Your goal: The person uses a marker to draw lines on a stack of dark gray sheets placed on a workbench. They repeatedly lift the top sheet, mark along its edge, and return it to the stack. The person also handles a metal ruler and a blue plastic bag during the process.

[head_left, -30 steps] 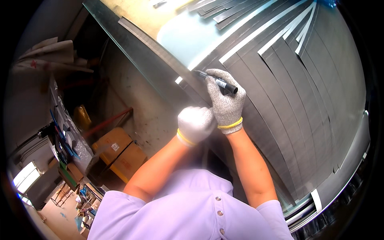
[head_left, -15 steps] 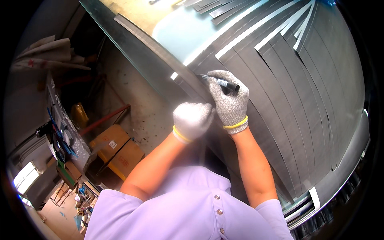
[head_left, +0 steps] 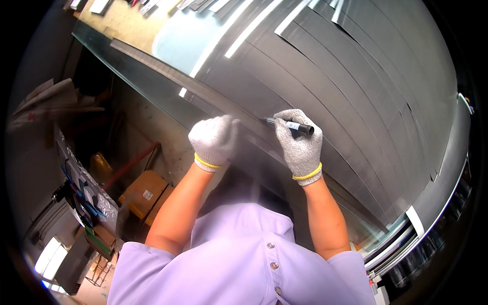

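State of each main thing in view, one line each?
Left gloved hand: fingers curled, slightly blurred; whether it grips anything is unclear
Right gloved hand: closed around the marker
Black marker: held, tip end pointing left; capped or not, unclear
Long narrow bar: lying slantwise across the view
Dark strips: laid side by side

Mottled gloves (head_left: 305, 158), lavender shirt (head_left: 229, 256), charcoal strips (head_left: 351, 109)
Grey-white flecked knit covers the right hand (head_left: 301, 146); the glove on the left hand (head_left: 211, 137) looks paler. Both cuffs carry yellow bands (head_left: 308, 176). The marker (head_left: 306, 129) is black with a white label (head_left: 293, 125), the strips dark grey, some white-edged, the box (head_left: 144, 191) orange-brown.
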`<control>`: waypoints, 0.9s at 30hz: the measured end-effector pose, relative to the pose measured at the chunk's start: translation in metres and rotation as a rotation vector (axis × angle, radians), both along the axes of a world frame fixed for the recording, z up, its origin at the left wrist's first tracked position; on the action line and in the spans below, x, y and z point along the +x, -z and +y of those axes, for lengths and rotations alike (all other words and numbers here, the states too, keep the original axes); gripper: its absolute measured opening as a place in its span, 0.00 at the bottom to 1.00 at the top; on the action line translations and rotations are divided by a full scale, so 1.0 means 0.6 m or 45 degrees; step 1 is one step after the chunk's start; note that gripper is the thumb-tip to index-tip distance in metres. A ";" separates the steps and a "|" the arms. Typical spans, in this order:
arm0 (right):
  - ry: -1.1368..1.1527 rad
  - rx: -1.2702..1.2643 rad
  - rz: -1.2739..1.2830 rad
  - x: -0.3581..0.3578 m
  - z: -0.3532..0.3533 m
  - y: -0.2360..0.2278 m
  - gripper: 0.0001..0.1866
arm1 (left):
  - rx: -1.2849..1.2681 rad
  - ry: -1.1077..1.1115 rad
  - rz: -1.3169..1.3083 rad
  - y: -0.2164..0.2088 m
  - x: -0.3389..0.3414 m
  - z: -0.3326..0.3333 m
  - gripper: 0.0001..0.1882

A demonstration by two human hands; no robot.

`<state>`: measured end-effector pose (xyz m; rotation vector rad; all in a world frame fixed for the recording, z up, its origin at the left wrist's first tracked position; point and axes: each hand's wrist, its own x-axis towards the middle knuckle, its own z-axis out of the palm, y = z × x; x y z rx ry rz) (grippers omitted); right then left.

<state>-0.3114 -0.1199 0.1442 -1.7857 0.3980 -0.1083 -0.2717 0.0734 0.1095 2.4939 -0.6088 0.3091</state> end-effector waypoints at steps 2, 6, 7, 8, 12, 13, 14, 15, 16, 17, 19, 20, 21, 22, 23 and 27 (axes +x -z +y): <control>0.043 -0.010 0.004 -0.024 -0.018 -0.002 0.02 | -0.024 0.002 0.002 0.004 -0.001 -0.002 0.02; 0.138 -0.049 0.064 -0.071 -0.051 -0.005 0.02 | -0.035 -0.013 -0.050 0.005 -0.002 -0.010 0.03; 0.172 -0.050 0.085 -0.083 -0.059 -0.004 0.02 | -0.018 -0.008 -0.045 0.003 -0.003 -0.011 0.03; 0.205 -0.051 0.106 -0.096 -0.067 -0.003 0.02 | -0.001 -0.003 -0.040 0.002 -0.004 -0.012 0.03; 0.319 0.013 0.204 -0.138 -0.094 -0.010 0.03 | -0.049 0.023 -0.075 0.014 -0.005 -0.006 0.03; 0.351 0.021 0.193 -0.150 -0.100 -0.005 0.04 | -0.039 0.015 -0.047 0.016 -0.006 -0.005 0.03; 0.367 0.018 0.199 -0.158 -0.105 -0.006 0.03 | -0.030 0.013 -0.045 0.016 -0.006 -0.005 0.03; 0.379 0.014 0.206 -0.166 -0.112 -0.009 0.03 | -0.022 0.008 -0.043 0.016 -0.006 -0.006 0.03; 0.390 0.010 0.212 -0.173 -0.117 -0.011 0.03 | -0.014 0.002 -0.041 0.015 -0.007 -0.007 0.03; 0.412 0.024 0.209 -0.182 -0.121 -0.008 0.03 | -0.009 -0.002 -0.044 0.016 -0.007 -0.008 0.03; 0.424 0.010 0.227 -0.196 -0.132 -0.009 0.03 | -0.008 -0.011 -0.089 0.021 -0.005 -0.008 0.03; 0.430 0.003 0.236 -0.202 -0.136 -0.011 0.03 | -0.008 -0.015 -0.112 0.022 -0.005 -0.008 0.04; 0.446 0.015 0.242 -0.208 -0.140 -0.013 0.04 | 0.001 -0.029 -0.073 0.019 -0.007 -0.010 0.04; 0.463 0.028 0.248 -0.213 -0.144 -0.015 0.04 | 0.015 -0.041 -0.082 0.021 -0.008 -0.009 0.04; 0.480 0.041 0.254 -0.219 -0.148 -0.018 0.04 | 0.011 -0.042 -0.078 0.021 -0.008 -0.009 0.04; 0.510 0.014 0.261 -0.246 -0.170 -0.025 0.05 | 0.036 -0.053 -0.065 0.021 -0.013 -0.011 0.03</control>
